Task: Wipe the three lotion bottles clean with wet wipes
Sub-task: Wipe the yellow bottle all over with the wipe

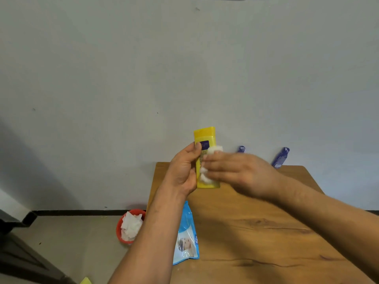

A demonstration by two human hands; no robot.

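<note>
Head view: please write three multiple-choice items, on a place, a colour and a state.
1. Where is the red bin? A on the floor beside the table; B on the table; C in a hand.
2. The bottle in the left hand is: A green; B white; C yellow.
3. The right hand: A hangs idle; B presses a white wipe on the bottle; C lies on the table.
A: the bin stands on the floor. C: its body is yellow. B: the wipe shows under it.
</note>
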